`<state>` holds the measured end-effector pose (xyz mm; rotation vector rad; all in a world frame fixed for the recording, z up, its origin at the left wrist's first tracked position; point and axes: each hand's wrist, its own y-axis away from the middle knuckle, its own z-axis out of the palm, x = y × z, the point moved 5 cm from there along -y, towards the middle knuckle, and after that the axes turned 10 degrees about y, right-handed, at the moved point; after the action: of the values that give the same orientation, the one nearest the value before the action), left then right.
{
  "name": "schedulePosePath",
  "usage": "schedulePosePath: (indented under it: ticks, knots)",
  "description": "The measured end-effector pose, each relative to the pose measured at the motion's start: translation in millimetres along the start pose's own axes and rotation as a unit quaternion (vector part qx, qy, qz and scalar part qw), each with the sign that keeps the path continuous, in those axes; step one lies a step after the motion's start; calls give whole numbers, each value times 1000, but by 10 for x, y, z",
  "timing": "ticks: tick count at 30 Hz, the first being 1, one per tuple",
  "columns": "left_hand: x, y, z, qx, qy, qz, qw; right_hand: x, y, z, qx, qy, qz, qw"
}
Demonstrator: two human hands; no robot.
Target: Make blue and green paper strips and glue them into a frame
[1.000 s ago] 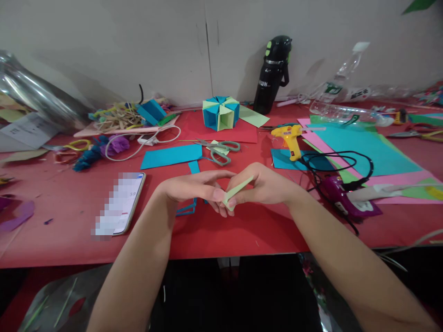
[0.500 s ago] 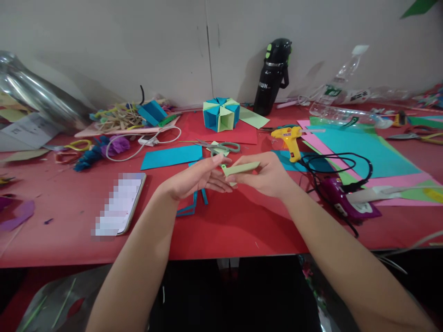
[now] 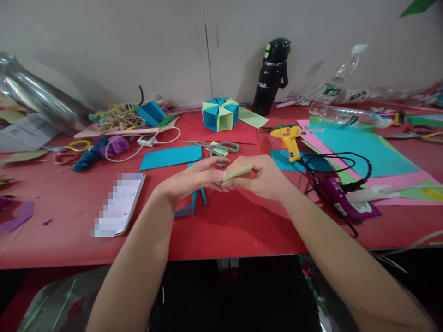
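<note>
Over the middle of the red table, a folded piece of light green paper is pinched between both my hands. My left hand is closed on its left end, thumb on top. From the other side my right hand grips it, fingers bent around it. Part of the paper is hidden by the fingers. Just beyond lie grey-handled scissors and a blue paper sheet. Thin blue paper strips lie under my left hand. A blue and green folded-paper ring stands farther back.
A phone lies to the left. On the right are a yellow glue gun, a purple power strip with black cable, and coloured sheets. A black bottle stands by the wall; sticks are piled back left.
My left hand has closed in, its thumb now pressing the left end of the green paper. The paper has turned slightly and shows less of itself between my hands.
</note>
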<state>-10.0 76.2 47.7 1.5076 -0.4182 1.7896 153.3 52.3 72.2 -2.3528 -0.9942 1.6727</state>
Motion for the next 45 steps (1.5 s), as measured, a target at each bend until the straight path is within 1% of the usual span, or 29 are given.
schedulePosePath:
  ticks: [3,5,8,12,16,20,23,25,28,30,31,33,38,42,45]
  knots:
    - [15,52,8,-18,-50,-24,998,5,18,51,-63,-15,-10,998]
    - [16,67,13,-20,-68,-39,997,25,23,59,-74,-19,3,997]
    - [24,53,20,9,-54,-38,998,39,13,21,-34,-7,26,999]
    - [38,29,46,48,-26,-18,998,15,0,-33,28,37,37,998]
    - [31,17,59,42,-26,3,999,7,2,-54,59,63,38,996]
    - [27,3,48,31,-44,19,998,13,2,-48,59,64,31,996]
    - [49,6,76,-4,-76,15,997,17,1,-21,32,48,28,998]
    - [66,19,115,-42,-90,3,995,17,4,16,-4,33,24,999]
    - [77,44,170,-95,-84,-14,992,3,17,79,-68,10,1,998]
    - [72,54,182,-107,-81,-20,991,6,27,97,-91,7,-2,996]
    - [67,55,179,-104,-83,-23,991,14,30,95,-92,12,4,996]
    - [61,51,160,-84,-93,-23,992,27,32,74,-77,29,16,996]
    - [79,34,134,-34,-112,1,993,42,24,24,-12,59,21,998]
    - [76,28,126,-6,-115,11,993,45,10,4,23,84,-14,996]
    - [66,21,133,-6,-103,17,994,30,1,-13,37,106,-39,993]
